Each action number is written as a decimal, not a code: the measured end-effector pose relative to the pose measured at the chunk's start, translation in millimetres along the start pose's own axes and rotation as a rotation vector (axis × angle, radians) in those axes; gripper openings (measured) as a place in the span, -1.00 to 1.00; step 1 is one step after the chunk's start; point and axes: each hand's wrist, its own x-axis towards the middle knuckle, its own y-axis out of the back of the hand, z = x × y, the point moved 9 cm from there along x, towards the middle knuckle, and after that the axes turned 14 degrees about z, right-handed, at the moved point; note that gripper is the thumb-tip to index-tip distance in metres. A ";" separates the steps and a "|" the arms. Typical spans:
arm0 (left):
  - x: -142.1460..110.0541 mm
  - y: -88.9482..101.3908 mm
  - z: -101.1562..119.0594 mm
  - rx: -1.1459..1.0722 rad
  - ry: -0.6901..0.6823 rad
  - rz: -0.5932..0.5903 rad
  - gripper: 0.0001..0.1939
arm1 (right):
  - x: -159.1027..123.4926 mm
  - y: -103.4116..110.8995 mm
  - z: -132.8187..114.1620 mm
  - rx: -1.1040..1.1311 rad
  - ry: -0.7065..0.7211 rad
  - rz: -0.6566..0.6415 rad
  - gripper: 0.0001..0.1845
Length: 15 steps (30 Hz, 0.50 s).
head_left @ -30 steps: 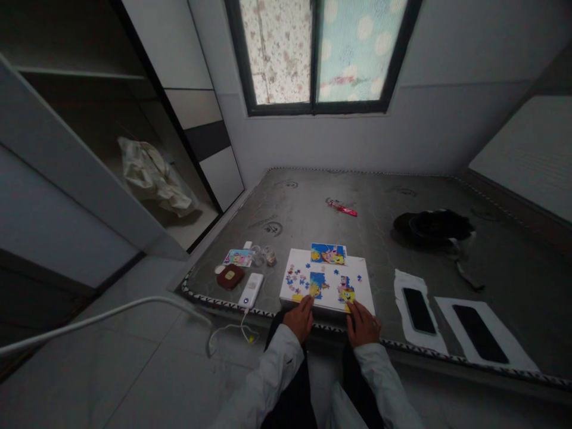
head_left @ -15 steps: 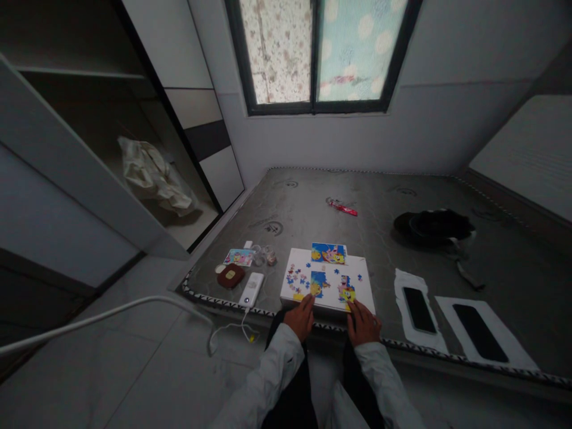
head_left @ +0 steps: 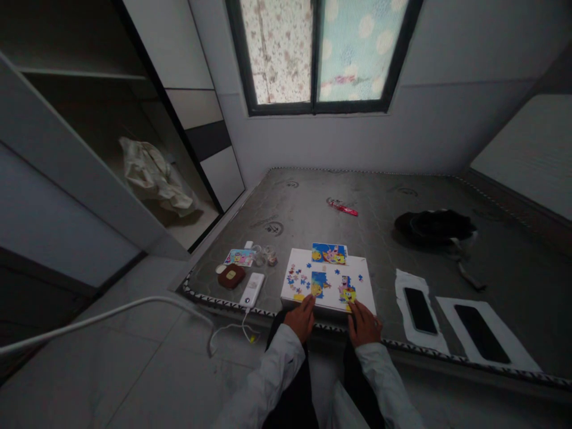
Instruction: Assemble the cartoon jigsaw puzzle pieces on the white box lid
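A white box [head_left: 331,302] lies at the mattress's near edge, carrying jigsaw puzzle parts. On its left half sits a partly joined blue-and-yellow section [head_left: 317,286]; a joined pink-and-yellow section [head_left: 347,291] is on the right. Loose jigsaw pieces [head_left: 295,279] are scattered at the box's left side. A cartoon picture card [head_left: 329,253] rests at the far edge. My left hand [head_left: 300,320] reaches over the near edge, fingertips by the lower left of the blue section. My right hand [head_left: 365,323] has its fingers stretched out, fingertips at the pink-and-yellow section's bottom. Neither appears to grip anything.
Left of the box are a white power bank [head_left: 252,290] with a cable, a brown case [head_left: 231,276] and another picture card [head_left: 240,257]. Two phones [head_left: 420,310] lie on white sheets at right. A black bag-like item [head_left: 435,226] and a red strip [head_left: 344,208] lie farther back.
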 end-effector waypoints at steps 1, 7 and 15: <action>-0.1 -0.8 0.0 -0.001 -0.002 0.002 -0.42 | 0.2 0.2 -0.1 -0.002 0.003 0.004 -0.56; 0.0 -1.6 -0.7 -0.001 0.011 0.010 -0.43 | 1.2 1.8 -0.8 -0.020 0.045 0.037 -0.57; 0.8 2.5 -0.5 0.002 0.007 0.009 -0.42 | 0.0 1.3 0.1 -0.028 0.022 0.013 -0.56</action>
